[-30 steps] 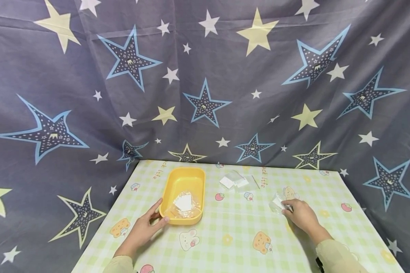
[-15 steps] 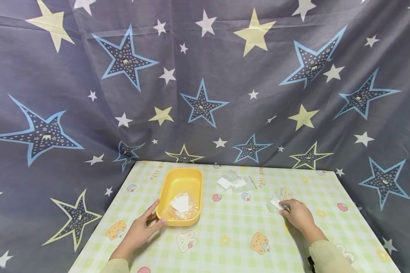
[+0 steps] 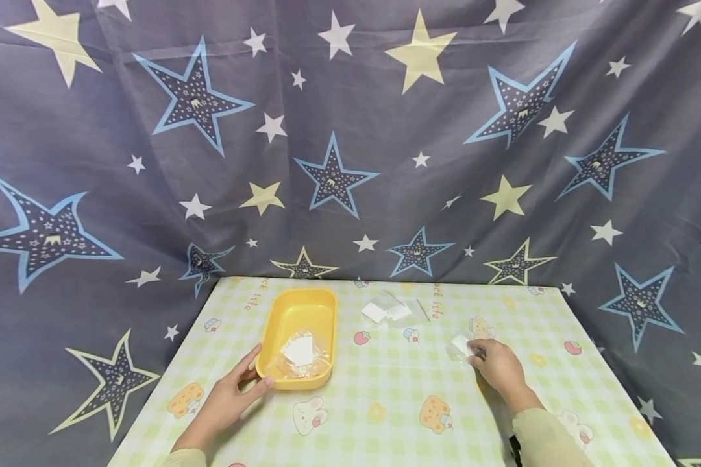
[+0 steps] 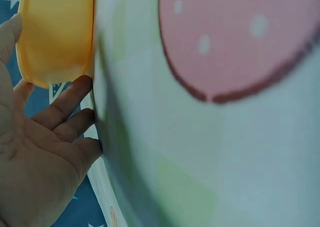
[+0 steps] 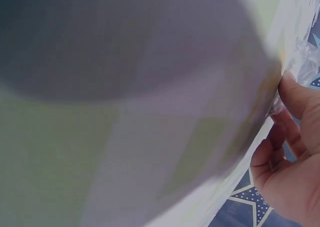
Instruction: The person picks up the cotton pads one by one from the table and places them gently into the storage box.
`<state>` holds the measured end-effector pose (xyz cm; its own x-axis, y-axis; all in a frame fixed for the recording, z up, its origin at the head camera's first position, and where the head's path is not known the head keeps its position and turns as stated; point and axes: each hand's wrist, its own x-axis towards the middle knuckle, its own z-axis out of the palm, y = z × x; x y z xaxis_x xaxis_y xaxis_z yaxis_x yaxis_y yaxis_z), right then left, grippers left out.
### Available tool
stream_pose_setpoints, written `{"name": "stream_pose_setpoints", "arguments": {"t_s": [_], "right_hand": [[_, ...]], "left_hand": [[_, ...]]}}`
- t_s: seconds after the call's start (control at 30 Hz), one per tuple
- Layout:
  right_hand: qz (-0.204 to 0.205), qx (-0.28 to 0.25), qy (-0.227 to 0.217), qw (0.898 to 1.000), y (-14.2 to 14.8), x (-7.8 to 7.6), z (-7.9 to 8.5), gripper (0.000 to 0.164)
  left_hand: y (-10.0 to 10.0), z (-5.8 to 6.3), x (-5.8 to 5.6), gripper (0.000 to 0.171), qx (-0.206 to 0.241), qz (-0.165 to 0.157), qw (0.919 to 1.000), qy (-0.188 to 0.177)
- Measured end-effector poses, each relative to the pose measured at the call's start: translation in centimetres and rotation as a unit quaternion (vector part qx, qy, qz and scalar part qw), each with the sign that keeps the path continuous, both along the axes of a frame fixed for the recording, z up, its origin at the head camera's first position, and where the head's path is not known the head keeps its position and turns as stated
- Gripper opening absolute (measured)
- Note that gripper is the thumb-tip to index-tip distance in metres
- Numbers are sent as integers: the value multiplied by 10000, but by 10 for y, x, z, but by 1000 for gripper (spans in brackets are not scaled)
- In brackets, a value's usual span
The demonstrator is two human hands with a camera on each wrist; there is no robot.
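A yellow plastic tray (image 3: 273, 324) with raised sides stands on the left half of the table. In it lies a clear plastic bag (image 3: 321, 359) with a white square piece showing. My left hand (image 3: 224, 399) holds the tray's near left corner, fingers along the left wall and thumb at the near wall. To the right, my right hand (image 3: 499, 370) pinches the edge of a small clear bag (image 3: 459, 347) with a white piece in it, low at the tabletop. The right wrist view shows crinkled clear plastic (image 5: 304, 62) beside the thumb; the rest of that bag is out of sight.
Further back, beyond the middle, clear bags with white pieces (image 3: 375, 312) lie close together; one has a reddish strip along its edge. A green-checked cloth with cartoon prints (image 3: 380, 383) covers the table. Behind it hangs a dark star-patterned curtain (image 3: 350, 233).
The head view has swung a little to the right, so everything sits further left in the picture. Both hands keep their holds, with hardly any movement over the table.
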<state>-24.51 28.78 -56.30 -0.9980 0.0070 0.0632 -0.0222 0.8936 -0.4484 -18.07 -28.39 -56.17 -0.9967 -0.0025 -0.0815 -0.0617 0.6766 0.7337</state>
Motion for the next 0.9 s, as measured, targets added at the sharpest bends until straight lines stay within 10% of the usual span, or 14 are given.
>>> {"name": "stream_pose_setpoints", "arguments": {"t_s": [0.37, 0.57, 0.9], "right_hand": [[-367, -192, 108, 9991, -19, 8, -7, 35], [-291, -241, -85, 9993, -25, 19, -22, 25], [-268, -1241, 549, 9904, -43, 0, 19, 16]], "left_hand": [[-4, -6, 14, 88, -5, 243, 9997, 84], [-5, -20, 33, 95, -1, 530, 9976, -450], [2, 1, -4, 93, 15, 97, 9999, 40]]}}
